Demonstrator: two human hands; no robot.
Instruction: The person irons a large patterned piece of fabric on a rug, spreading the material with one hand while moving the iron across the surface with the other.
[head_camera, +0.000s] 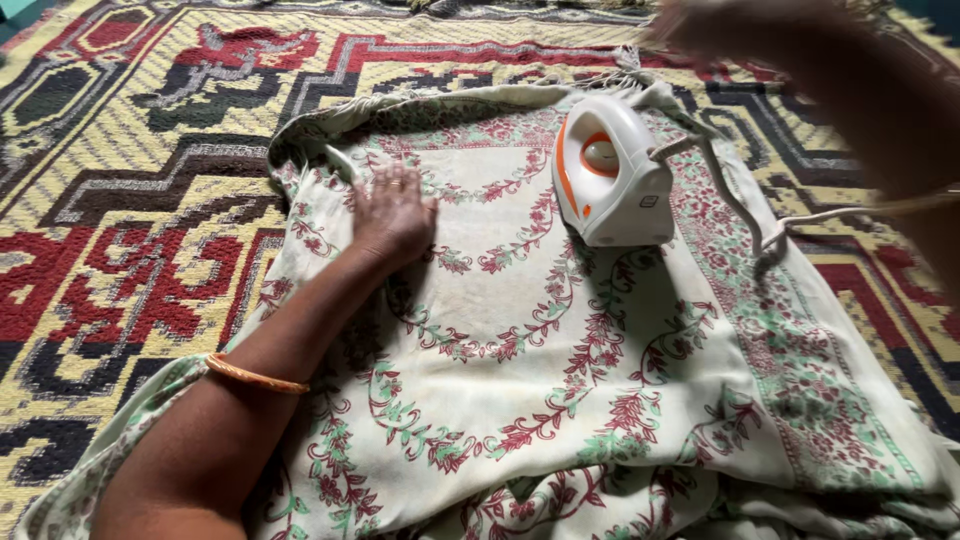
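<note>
Left hand (392, 212): palm down, fingers spread flat on the floral cloth (560, 380), left of the iron (612, 172); forearm stretched forward, orange bangle (256, 375) on it; grips nothing. Right hand (700, 25): raised beyond the iron, heavily blurred, cut by the frame edge; its opening cannot be told. Iron: white and orange, resting on the cloth, cord (800, 215) trailing right. Cloth spread over patterned rug (120, 200).

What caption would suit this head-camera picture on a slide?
Left hand flat on a floral cloth spread over a patterned rug, a white-and-orange iron standing beside it.
</note>
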